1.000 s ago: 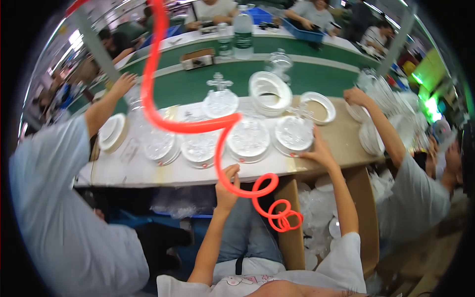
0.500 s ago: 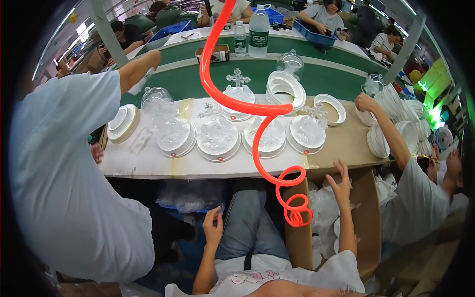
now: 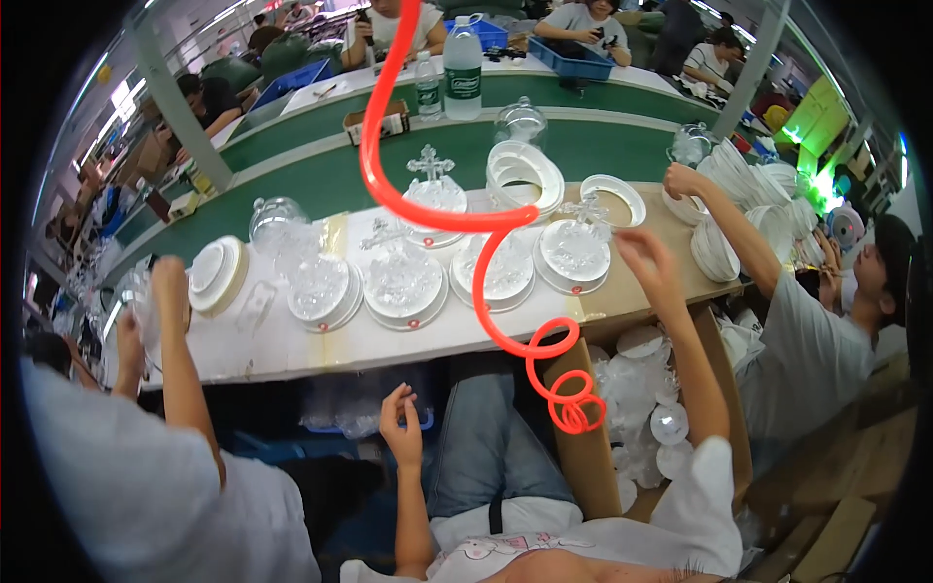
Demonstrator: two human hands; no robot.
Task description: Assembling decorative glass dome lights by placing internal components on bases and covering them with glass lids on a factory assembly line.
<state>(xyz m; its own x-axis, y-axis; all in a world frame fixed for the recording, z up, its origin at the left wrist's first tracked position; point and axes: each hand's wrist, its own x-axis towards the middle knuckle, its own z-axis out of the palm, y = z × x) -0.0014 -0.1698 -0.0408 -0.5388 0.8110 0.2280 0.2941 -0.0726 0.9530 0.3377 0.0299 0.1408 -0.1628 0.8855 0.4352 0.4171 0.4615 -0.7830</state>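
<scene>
My right hand (image 3: 649, 270) is over the table, its fingers stretched beside a clear cross ornament (image 3: 587, 212). That cross lies on the rightmost white round base (image 3: 575, 255) of the front row; whether my fingertips touch it I cannot tell. Above my lap, my left hand (image 3: 401, 426) is raised with loosely bent fingers and nothing visible in it. Further left stand more round bases with clear pieces on top, one of them a white base (image 3: 403, 287). Behind them a clear upright cross (image 3: 431, 163) stands on another base. A red coiled hose (image 3: 486, 219) hangs in front, partly hiding the bases.
By my right thigh stands an open cardboard box (image 3: 583, 437) of clear and white parts. White rings (image 3: 525, 180) lie at the table's back; stacked white rings (image 3: 714, 255) are at the right. Co-workers sit on both sides. A large bottle (image 3: 463, 73) stands beyond.
My right hand has risen from beside the box to the rightmost base. My left hand has shifted slightly left and up. The left co-worker's arms have come down to the table's left end.
</scene>
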